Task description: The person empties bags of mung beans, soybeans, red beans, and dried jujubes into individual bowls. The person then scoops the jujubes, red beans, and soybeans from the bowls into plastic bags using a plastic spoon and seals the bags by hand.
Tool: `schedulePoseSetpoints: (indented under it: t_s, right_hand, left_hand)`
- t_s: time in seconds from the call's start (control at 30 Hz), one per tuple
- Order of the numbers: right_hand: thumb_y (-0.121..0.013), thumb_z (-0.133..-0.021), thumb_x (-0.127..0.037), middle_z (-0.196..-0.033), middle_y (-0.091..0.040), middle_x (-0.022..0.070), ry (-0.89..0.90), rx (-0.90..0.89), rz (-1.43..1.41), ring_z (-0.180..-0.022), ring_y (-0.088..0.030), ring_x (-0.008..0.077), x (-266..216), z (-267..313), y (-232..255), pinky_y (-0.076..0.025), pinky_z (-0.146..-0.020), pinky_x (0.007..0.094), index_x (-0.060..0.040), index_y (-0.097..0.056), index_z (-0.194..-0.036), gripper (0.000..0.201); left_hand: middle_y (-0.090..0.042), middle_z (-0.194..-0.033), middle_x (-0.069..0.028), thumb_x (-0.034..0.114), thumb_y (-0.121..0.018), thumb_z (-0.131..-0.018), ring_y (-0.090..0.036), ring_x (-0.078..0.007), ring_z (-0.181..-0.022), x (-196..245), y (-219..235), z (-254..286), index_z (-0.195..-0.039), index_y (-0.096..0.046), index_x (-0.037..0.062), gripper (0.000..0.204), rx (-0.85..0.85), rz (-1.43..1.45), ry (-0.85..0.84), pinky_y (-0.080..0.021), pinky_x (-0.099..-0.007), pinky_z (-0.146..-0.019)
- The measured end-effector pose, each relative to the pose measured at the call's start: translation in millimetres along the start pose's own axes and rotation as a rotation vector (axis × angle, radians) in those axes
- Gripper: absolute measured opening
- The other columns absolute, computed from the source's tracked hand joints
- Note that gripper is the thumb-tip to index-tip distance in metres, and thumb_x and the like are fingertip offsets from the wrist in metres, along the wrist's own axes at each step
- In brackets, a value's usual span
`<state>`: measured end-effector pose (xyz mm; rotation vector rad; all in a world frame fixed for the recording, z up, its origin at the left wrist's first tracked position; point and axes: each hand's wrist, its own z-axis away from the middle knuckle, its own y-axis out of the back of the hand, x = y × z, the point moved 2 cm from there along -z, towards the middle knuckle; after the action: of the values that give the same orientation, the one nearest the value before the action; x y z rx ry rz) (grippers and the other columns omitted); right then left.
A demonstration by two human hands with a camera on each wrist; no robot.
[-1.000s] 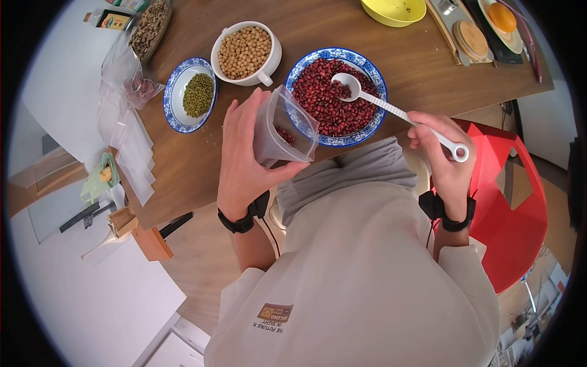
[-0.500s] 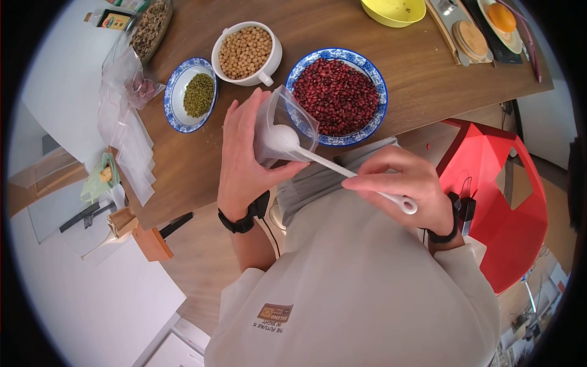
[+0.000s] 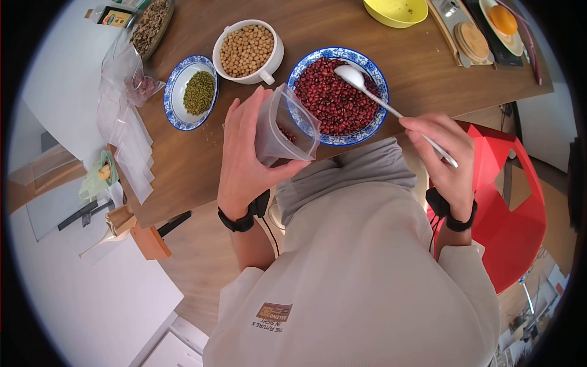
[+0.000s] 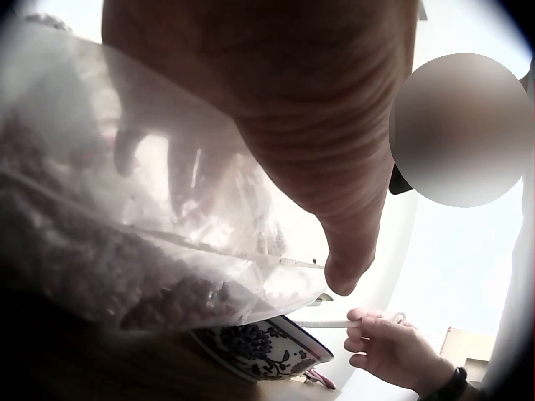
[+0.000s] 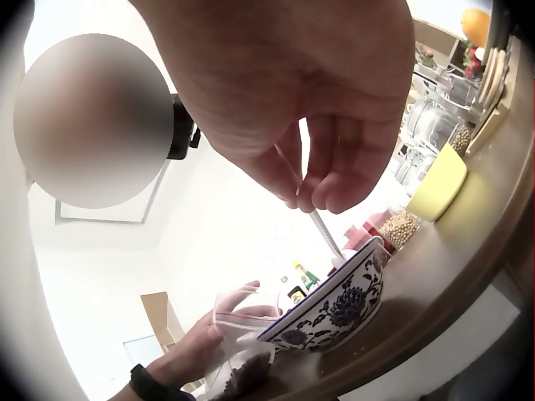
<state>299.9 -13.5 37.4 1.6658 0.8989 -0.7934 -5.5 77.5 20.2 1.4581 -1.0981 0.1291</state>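
My left hand (image 3: 243, 156) holds a clear plastic bag (image 3: 275, 131) by its side, mouth open, with some dark red seeds inside. In the left wrist view the bag (image 4: 150, 225) bulges with seeds low down. Between thumb and fingers, my right hand (image 3: 446, 153) pinches the handle of a white spoon (image 3: 350, 76). The spoon's bowl rests, rounded back up, on the red seeds (image 3: 342, 110) in a blue-and-white bowl (image 3: 382, 85). From the right wrist view, the handle (image 5: 326, 234) slants down into the patterned bowl (image 5: 334, 309).
Left of the red seeds stand a white cup (image 3: 278, 56) of chickpeas and a small dish (image 3: 175, 101) of green beans. Plastic bags (image 3: 131, 153) lie along the left table edge. A yellow bowl (image 3: 391, 18) is at the back, a red chair (image 3: 507, 226) at right.
Half a second ago the spoon was inside the bag; my right hand has since moved it right and up, back over the red seeds. My left hand keeps the bag in nearly the same place.
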Motion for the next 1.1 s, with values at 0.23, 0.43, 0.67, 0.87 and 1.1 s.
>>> schedulePoseSetpoints:
  t_s: [0.23,0.43,0.67,0.87,1.1]
  right_hand:
    - [-0.071,-0.095,-0.001,-0.092,-0.073,0.0100,-0.200,0.040,-0.208,-0.078,-0.067,0.0154,6,8,-11,-0.052,-0.071,0.0274,0.0005,-0.076,-0.115,0.021]
    - [-0.068,-0.099,-0.004,-0.093,-0.074,0.0120,-0.263,0.106,-0.427,-0.077,-0.069,0.0146,4,15,-11,-0.056,-0.070,0.0259,0.0046,-0.074,-0.117,0.021]
    - [-0.074,-0.090,0.003,-0.091,-0.073,0.0109,0.041,-0.171,-0.402,-0.077,-0.070,0.0182,-24,7,-32,-0.054,-0.067,0.0279,-0.0006,-0.077,-0.112,0.022]
    - [-0.075,-0.087,0.003,-0.091,-0.071,0.0092,0.174,-0.278,-0.264,-0.083,-0.068,0.0209,-28,8,-29,-0.052,-0.067,0.0324,-0.0027,-0.079,-0.109,0.023]
    - [-0.074,-0.087,0.005,-0.095,-0.072,0.0090,0.036,-0.005,-0.061,-0.082,-0.069,0.0185,-5,1,5,-0.053,-0.071,0.0298,-0.0057,-0.079,-0.112,0.028]
  left_hand:
    - [-0.060,-0.143,-0.0151,0.034,-0.097,-0.061,-0.055,-0.0377,-0.132,1,0,-1,-0.155,-0.039,0.0055,0.114,-0.006,0.002,-0.003,-0.029,-0.0631,-0.119]
    - [-0.060,-0.142,-0.0151,0.034,-0.097,-0.061,-0.056,-0.0375,-0.131,0,0,-1,-0.155,-0.039,0.0056,0.114,-0.006,0.013,0.008,-0.029,-0.0631,-0.119]
    - [-0.061,-0.142,-0.0150,0.034,-0.097,-0.060,-0.055,-0.0377,-0.131,-2,-2,0,-0.155,-0.039,0.0053,0.115,0.004,-0.001,-0.008,-0.029,-0.0631,-0.119]
    - [-0.060,-0.142,-0.0144,0.034,-0.097,-0.060,-0.054,-0.0377,-0.132,0,0,0,-0.155,-0.039,0.0053,0.115,0.008,-0.004,-0.001,-0.029,-0.0629,-0.119]
    - [-0.057,-0.145,-0.0157,0.026,-0.097,-0.058,-0.055,-0.0355,-0.132,-3,1,1,-0.157,-0.037,0.0051,0.118,-0.017,0.010,-0.008,-0.037,-0.0542,-0.115]
